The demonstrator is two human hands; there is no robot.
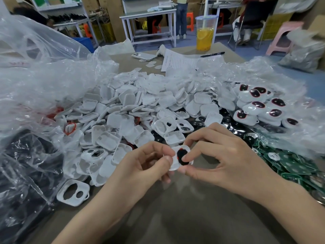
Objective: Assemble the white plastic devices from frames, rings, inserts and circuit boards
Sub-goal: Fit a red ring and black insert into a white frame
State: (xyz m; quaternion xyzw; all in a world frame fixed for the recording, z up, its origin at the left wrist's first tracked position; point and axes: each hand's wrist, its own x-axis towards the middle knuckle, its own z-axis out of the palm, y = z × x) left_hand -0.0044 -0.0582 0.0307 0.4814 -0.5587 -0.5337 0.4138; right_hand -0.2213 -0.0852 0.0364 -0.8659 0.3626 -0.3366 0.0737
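Fingers of both hands, L (147, 161) & R (219, 152), pinch white frame (175, 166) w/ black insert (182, 155).

Frames (133, 110) heaped mid-table; circuit boards (290, 162) right; finished devices (260, 106) behind them.

A factory assembly floor: a bench (175, 217) heaped with white plastic frames (130, 106), bagged circuit boards (290, 164), metal worktables (149, 14) far behind.
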